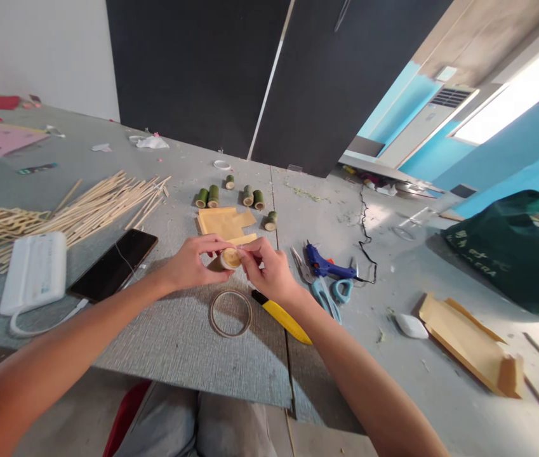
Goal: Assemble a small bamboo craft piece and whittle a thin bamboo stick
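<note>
Above the front of the table, my left hand (197,261) is wrapped round a short bamboo piece (231,258), its round end facing up toward me. A pale band seems to run round that end. The thumb and fingers of my right hand (265,265) are pinched together at the right side of the rim; what lies between them is hidden. Just beyond my hands rests a cut sheet of brown paper (224,222). A ring-shaped tape roll (231,313) lies below them, and a yellow-handled utility knife (288,321) sits partly under my right forearm.
Several green bamboo pieces (212,196) stand or lie farther back. Left are bamboo sticks (107,206), a phone (114,263) and a white power bank (35,273). Right are a blue glue gun (329,263), scissors (326,298), pliers (301,263) and a dark green bag (512,254).
</note>
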A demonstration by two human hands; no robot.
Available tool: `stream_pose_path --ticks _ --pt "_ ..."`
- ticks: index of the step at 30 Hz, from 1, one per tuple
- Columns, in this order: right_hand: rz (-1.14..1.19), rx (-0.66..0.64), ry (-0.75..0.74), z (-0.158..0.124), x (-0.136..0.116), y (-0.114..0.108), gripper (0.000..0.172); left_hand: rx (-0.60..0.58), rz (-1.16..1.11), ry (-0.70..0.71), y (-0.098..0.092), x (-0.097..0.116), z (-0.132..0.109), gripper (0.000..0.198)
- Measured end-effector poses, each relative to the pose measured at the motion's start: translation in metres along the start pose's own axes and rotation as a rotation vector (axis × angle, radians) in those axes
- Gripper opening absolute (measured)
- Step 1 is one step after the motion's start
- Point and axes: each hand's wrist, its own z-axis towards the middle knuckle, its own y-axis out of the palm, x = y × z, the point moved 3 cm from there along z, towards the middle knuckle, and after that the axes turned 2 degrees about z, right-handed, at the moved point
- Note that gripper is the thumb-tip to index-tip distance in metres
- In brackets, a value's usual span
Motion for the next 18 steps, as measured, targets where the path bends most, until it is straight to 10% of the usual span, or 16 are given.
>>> stream_pose_path --ticks 18 --pt "-0.026 -0.015 0.010 -0.0006 -0.0008 0.0006 0.006 -0.010 0.001 0.006 0.0002 -0.0011 0.0002 0.035"
